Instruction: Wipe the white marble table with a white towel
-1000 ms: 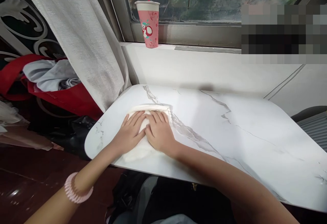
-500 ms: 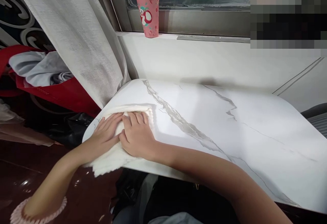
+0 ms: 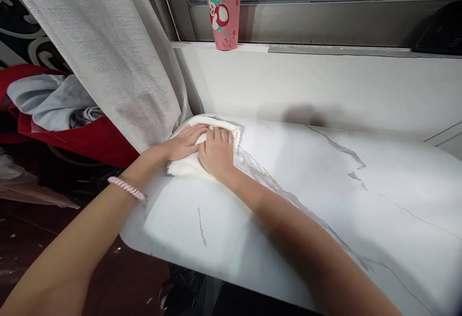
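A white fluffy cloth (image 3: 187, 168) lies spread on the white marble-patterned table (image 3: 173, 220), close to its far left corner. My left hand (image 3: 185, 142) rests on the cloth with its fingers stretched out flat. Beside it, my right hand (image 3: 218, 152) presses down on the cloth's right part, fingers lying flat and thumb towards the left hand. The cloth's middle is hidden under both hands. Around my left wrist is a pink coiled band (image 3: 126, 187).
On the window ledge (image 3: 256, 49) stands a pink paper cup (image 3: 224, 15). A light curtain (image 3: 119, 56) hangs down to the table's left edge. Left of it sits a red bag (image 3: 83, 135) with grey cloth inside. A dark object (image 3: 442, 32) is at the ledge's right.
Both hands have slid the cloth away from me, from the table's near left edge to its far left corner. The view has shifted slightly.
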`<state>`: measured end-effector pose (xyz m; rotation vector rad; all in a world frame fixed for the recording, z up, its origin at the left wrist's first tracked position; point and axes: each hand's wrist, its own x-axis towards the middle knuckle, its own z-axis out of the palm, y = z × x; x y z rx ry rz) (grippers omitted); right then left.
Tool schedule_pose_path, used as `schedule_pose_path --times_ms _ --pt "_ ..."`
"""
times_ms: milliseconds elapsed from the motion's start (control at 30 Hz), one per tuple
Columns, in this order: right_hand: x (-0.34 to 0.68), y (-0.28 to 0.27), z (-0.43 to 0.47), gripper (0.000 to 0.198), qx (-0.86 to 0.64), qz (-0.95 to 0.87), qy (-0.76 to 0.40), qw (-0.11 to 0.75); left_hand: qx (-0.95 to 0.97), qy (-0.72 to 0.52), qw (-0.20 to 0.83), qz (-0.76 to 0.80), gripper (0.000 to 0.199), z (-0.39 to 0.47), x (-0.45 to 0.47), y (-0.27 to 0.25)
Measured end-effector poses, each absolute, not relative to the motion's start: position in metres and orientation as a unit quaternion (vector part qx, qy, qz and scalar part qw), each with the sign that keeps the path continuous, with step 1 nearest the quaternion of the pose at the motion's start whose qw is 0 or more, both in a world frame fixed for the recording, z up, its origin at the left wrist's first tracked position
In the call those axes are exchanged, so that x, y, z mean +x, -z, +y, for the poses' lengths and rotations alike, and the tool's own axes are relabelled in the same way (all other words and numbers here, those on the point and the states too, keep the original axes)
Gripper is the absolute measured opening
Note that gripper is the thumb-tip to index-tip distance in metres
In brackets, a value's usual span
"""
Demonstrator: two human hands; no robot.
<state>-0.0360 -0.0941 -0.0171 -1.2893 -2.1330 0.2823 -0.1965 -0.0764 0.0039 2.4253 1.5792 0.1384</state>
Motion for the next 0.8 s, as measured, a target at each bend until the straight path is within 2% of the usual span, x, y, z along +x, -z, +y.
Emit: schedule_pose_path --times_ms 267,467,800 --pt "-0.047 0.019 -0.040 0.033 -0.512 -0.785 -0.094 0.335 0.841 -0.116 0.089 0.520 0.057 -0.024 -0.203 0.004" --pt "-0.059 0.019 -0.014 0.031 -0.519 -0.776 -0.079 0.349 0.844 -0.126 0.093 0.513 0.059 0.002 -0.214 0.006" --pt "-0.060 0.021 -0.020 0.029 -0.491 -0.802 -0.067 0.335 0.832 -0.100 0.074 0.540 0.063 -0.021 -0.220 0.011"
